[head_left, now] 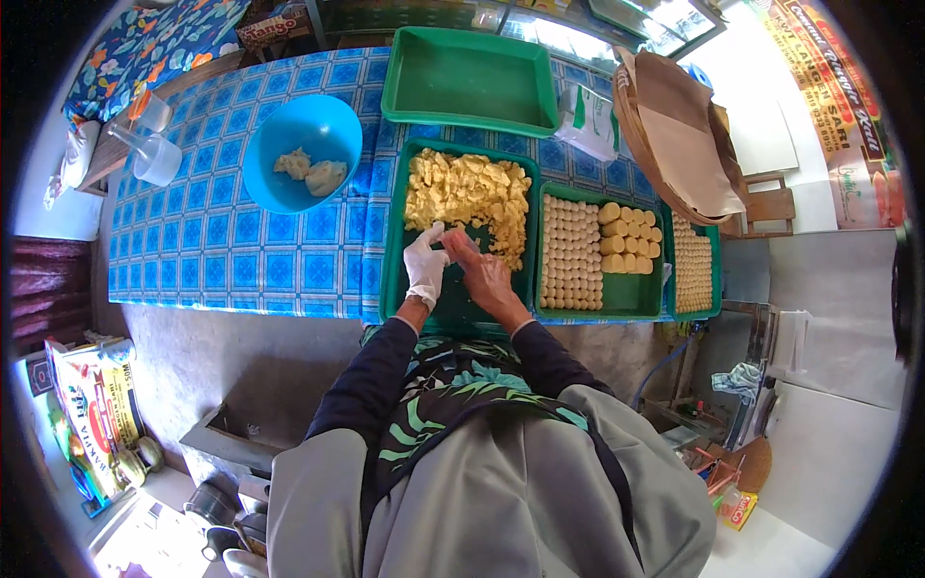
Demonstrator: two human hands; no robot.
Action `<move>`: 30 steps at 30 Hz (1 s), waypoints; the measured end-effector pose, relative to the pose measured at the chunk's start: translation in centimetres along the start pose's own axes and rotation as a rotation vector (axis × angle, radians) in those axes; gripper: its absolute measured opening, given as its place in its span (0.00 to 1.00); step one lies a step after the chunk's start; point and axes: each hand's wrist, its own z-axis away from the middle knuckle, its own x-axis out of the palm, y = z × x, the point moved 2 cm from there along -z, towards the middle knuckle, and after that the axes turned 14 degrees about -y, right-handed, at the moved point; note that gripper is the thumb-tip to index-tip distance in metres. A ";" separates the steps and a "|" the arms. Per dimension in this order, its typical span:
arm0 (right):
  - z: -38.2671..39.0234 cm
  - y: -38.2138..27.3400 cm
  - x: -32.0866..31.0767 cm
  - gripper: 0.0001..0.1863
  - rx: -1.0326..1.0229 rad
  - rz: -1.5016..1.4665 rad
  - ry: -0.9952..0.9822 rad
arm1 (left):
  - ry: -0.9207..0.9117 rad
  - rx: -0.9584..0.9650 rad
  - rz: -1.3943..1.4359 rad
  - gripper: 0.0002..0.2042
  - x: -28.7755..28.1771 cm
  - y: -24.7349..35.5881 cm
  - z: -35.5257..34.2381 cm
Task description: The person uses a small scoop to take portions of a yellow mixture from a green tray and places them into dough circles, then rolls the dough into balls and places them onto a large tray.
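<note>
My left hand (425, 262) wears a white glove and my right hand (479, 268) is bare. Both meet over the near part of a green tray (397, 260), pressed around a small piece of yellow dough that is mostly hidden between the fingers. A heap of torn yellow dough pieces (468, 193) fills the far half of that tray. To the right, a second green tray (636, 295) holds neat rows of small round dough balls (567, 255) and thicker yellow dough rolls (626, 237).
A blue bowl (301, 125) with two dough lumps sits at left on the blue checked tablecloth (231, 241). An empty green tray (468, 77) lies behind. A third tray of balls (692, 265), woven trays with brown paper (674, 135), a white bag (588, 120) and plastic cups (154, 154) are around.
</note>
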 end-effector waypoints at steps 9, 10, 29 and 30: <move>1.9 0.6 -0.1 0.20 -0.041 -0.392 0.136 | -0.052 0.050 -0.253 0.29 0.1 0.5 -0.9; 2.1 1.3 0.0 0.19 -0.025 -0.497 0.121 | -0.137 0.068 -0.590 0.30 0.4 1.4 -1.3; 0.0 3.5 3.3 0.38 0.014 -0.269 0.334 | -0.112 0.102 -1.089 0.26 1.5 2.7 -1.1; 0.5 2.9 2.5 0.39 -0.085 -0.304 0.430 | -0.097 0.100 -1.069 0.26 1.3 2.6 -1.1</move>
